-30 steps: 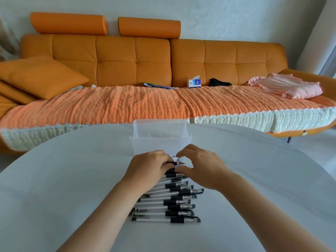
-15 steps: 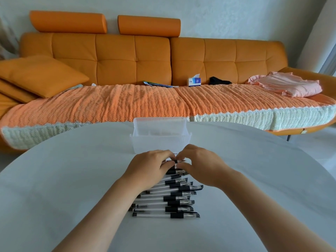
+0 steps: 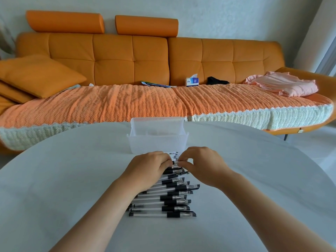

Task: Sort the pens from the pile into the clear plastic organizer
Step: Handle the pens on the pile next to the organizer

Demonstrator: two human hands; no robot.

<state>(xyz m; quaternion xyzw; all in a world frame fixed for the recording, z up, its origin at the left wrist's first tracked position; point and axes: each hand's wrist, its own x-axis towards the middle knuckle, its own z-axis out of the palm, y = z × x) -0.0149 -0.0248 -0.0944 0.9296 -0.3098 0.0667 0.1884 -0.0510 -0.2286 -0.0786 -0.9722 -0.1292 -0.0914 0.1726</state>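
Several clear pens with black caps and grips lie side by side in a row [image 3: 163, 202] on the white table [image 3: 54, 188], running from near me toward the clear plastic organizer [image 3: 157, 140]. The organizer stands just beyond the row and looks empty. My left hand [image 3: 145, 170] and my right hand [image 3: 201, 164] meet over the far end of the row, right in front of the organizer. Both have curled fingers pinching a pen [image 3: 175, 162] between them. The hands hide most of that pen and the pens under them.
The round white table ends just behind the organizer. Beyond it stands an orange sofa [image 3: 145, 59] with a knitted cover, cushions at the left, a tissue box [image 3: 192, 82], a black item and folded pink cloth [image 3: 283, 84] at the right.
Both hands have stayed at the far end of the row, and their fingertips have drawn closer together on a pen. The view has shifted slightly.
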